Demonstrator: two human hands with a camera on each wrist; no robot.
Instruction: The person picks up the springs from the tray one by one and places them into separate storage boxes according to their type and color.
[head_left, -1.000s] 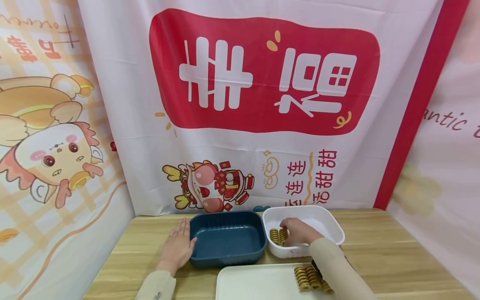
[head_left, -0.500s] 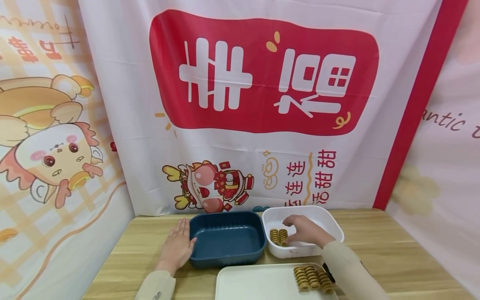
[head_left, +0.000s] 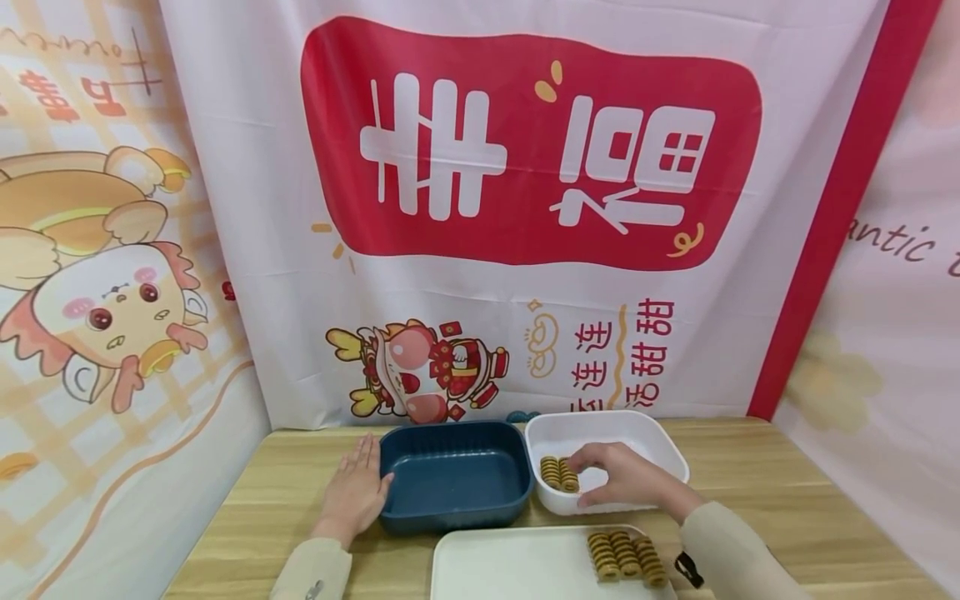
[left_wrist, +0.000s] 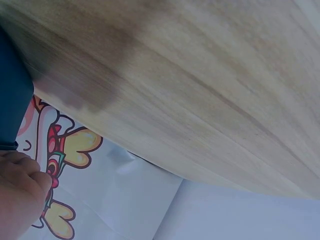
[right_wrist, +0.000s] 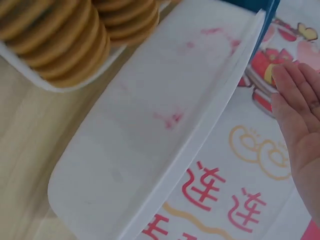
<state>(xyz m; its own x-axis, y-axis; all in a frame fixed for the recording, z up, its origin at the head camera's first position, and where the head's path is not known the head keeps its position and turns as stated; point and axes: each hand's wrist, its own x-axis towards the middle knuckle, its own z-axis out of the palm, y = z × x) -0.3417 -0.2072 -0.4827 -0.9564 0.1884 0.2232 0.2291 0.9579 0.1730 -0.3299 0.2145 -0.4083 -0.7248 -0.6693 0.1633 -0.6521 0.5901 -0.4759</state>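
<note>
My left hand (head_left: 352, 493) lies with straight fingers along the left side of a dark blue bin (head_left: 455, 518). In the left wrist view only part of that hand (left_wrist: 20, 192) shows beside the bin. My right hand (head_left: 636, 479) is over the white bin (head_left: 592, 507), thumb and fingers spread apart, fingertips close beside two rows of round brown biscuits (head_left: 559, 473) at the bin's left end. It appears to hold nothing. The right wrist view shows the hand (right_wrist: 302, 115) with extended fingers past the bin's rim; the bin wall hides the biscuits inside.
A cream tray (head_left: 502, 567) in front carries three rows of similar biscuits (head_left: 627, 557) at its right end. Both bins stand side by side on the wooden table (head_left: 795, 508). A printed cloth (head_left: 285, 350) hangs behind. A small teal object (head_left: 522, 417) sits behind the bins.
My right hand has drawn back to the right from the biscuits in the white bin, its forearm lower and further right. The left hand has not moved.
</note>
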